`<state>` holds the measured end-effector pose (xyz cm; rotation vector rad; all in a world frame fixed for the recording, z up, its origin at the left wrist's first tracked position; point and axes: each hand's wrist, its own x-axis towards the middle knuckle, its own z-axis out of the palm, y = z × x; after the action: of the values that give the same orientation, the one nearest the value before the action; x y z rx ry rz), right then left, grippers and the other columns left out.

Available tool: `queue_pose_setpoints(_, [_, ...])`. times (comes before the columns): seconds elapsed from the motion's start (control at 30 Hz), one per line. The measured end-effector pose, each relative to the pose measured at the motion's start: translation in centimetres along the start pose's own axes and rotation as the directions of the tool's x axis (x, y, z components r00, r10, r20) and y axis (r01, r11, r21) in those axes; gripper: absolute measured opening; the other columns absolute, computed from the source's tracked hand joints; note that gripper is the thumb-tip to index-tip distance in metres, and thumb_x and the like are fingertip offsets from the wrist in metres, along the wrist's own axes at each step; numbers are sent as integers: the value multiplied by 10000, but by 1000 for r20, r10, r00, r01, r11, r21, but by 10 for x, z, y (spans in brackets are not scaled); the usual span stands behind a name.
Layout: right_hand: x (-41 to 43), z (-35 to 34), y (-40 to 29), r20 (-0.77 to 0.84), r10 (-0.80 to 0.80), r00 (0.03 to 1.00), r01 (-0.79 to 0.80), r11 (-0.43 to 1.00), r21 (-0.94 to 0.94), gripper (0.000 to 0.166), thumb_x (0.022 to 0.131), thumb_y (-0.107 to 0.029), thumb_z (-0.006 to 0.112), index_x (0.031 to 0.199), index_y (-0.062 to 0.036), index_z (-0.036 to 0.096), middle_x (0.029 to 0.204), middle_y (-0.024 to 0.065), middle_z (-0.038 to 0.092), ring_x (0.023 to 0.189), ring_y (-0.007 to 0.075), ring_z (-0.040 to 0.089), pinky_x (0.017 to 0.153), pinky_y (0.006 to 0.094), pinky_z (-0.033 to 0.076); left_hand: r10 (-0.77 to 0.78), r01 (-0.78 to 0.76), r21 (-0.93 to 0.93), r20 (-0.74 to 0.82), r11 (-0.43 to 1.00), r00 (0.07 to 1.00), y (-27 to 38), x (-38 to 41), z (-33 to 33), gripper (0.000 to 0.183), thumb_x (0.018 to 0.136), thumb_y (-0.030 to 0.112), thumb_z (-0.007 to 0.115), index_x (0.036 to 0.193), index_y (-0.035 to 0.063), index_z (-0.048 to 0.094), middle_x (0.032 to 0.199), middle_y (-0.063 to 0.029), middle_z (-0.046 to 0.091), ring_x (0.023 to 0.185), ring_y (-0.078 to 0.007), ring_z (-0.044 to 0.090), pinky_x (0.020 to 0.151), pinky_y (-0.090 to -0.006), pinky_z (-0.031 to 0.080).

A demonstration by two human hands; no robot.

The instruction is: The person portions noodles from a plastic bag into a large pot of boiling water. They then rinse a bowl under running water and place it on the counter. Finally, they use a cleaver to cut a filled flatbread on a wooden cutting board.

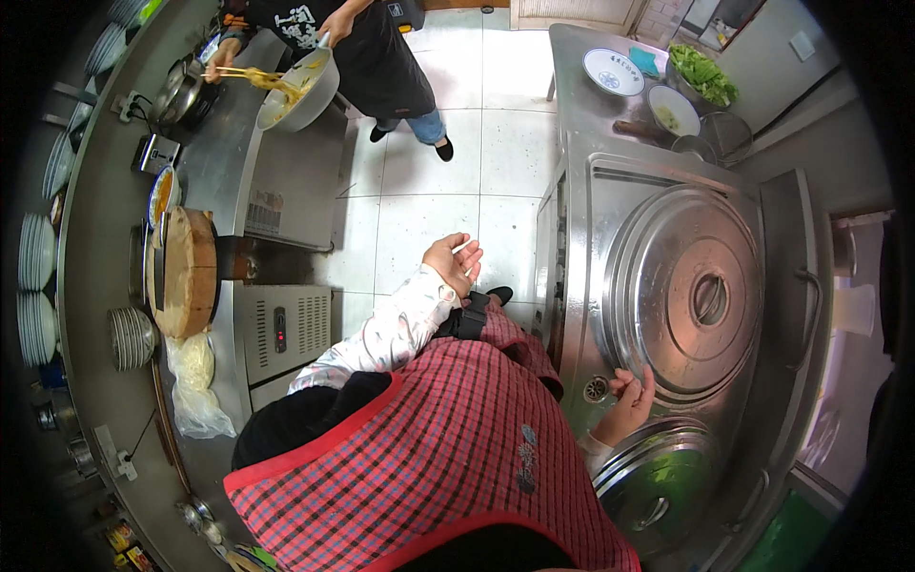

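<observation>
My left hand [454, 263] hangs over the tiled floor in front of my red checked apron, palm turned up, fingers loosely curled and holding nothing. To the right, my right hand [629, 406] is beside the near edge of a large round steel lid [693, 293] on the steel cooking counter; its fingers are apart and empty. Whether a fingertip touches the lid I cannot tell. Below that hand, a smaller steel lid [654, 479] with a loop handle covers another round vessel. A drain [595, 389] lies just left of the hand.
At the upper left a person in a black apron [379, 71] holds a white bowl [300, 93] and chopsticks. A round wooden chopping board [189, 272], plastic bag [196, 386] and stacked plates [132, 338] line the left counter. Greens [704, 75] and white bowls [613, 71] stand upper right.
</observation>
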<state>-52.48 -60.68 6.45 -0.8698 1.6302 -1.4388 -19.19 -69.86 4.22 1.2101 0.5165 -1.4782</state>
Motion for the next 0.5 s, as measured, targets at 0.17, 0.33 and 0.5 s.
queue_pose_setpoints(0.17, [9,-7,6,62,-4,998,10,994,-107,316,922,-77,436,1209,47,485,884,83,654,694,90,547,661,217,438,38,-33,-39,143,999,989,0,4,-8,153,844,121,566,981,71,519,843,-67,587,810,-221,587,639,-311,481])
queue_pose_setpoints(0.33, [7,-8,-5,80,-65,995,77,986,-148,299,938,-109,448,1198,19,523,946,87,644,796,130,590,743,255,469,866,-949,202,395,242,305,12,-65,47,261,780,-4,505,1038,7,540,986,-79,585,903,-172,552,833,-290,423])
queue_pose_setpoints(0.5, [-10,-38,-1,-40,-83,996,71,967,-246,268,935,-89,457,1164,1,561,926,85,652,793,137,601,735,269,480,579,-586,106,372,-803,-725,16,-124,99,417,701,38,539,1115,1,499,1248,-149,332,1285,-299,225,1033,-437,262])
